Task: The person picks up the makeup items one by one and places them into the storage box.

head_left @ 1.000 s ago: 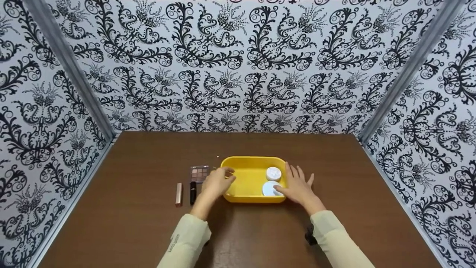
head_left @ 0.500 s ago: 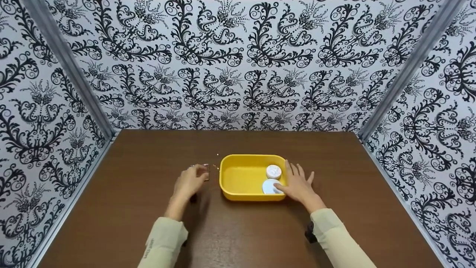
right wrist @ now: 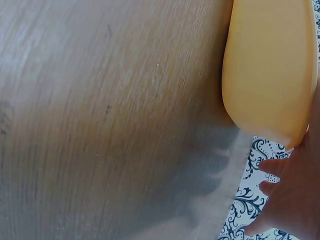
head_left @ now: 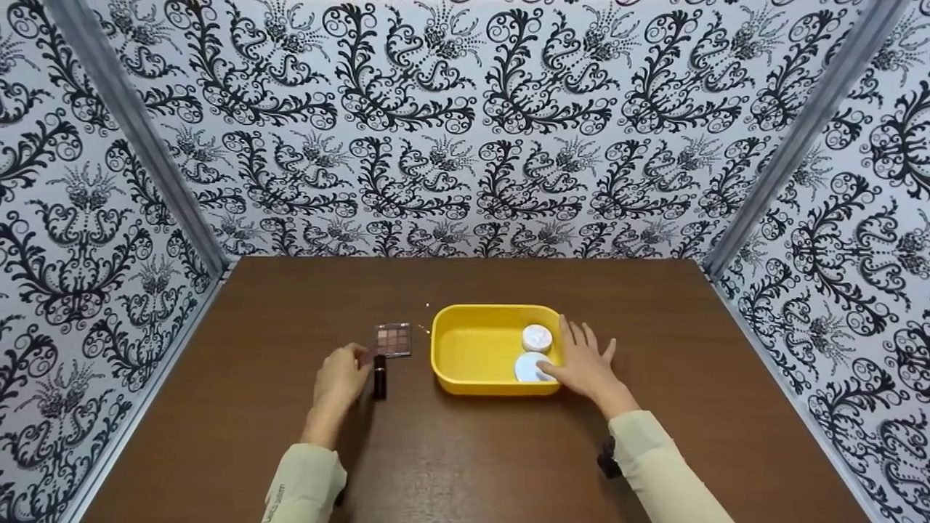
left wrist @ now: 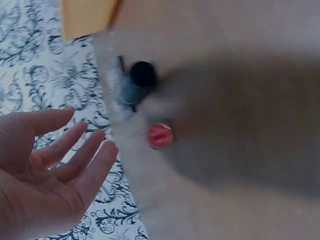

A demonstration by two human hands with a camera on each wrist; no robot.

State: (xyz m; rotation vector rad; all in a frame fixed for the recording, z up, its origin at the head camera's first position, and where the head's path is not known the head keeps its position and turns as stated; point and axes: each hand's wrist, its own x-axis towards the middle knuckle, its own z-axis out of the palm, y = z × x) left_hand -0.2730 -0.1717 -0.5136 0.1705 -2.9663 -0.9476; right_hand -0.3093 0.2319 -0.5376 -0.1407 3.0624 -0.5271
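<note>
My left hand [head_left: 341, 374] hovers low at the left, fingers loosely bent and apart, with nothing between them in the left wrist view. Near its fingertips there stands out the red round end of a small tube [left wrist: 160, 135], which the hand covers in the head view. Just to the right lies a black lipstick-like tube [head_left: 380, 378]. Behind it is an eyeshadow palette [head_left: 393, 340] with a clear lid. My right hand [head_left: 587, 367] rests at the right rim of a yellow tub [head_left: 496, 388], fingers spread and straight outside, thumb reaching in over a white round container [head_left: 529, 366].
A second white round container [head_left: 537, 338] sits in the tub's right side. A thin gold chain-like piece [head_left: 423, 329] lies by the tub's left rim. The brown table [head_left: 465, 457] ends at patterned walls [head_left: 450, 145] at the back and sides.
My left hand has moved left, from the tub's left rim past the palette and black tube to the small tube, uncovering the palette. The right hand has stayed at the tub.
</note>
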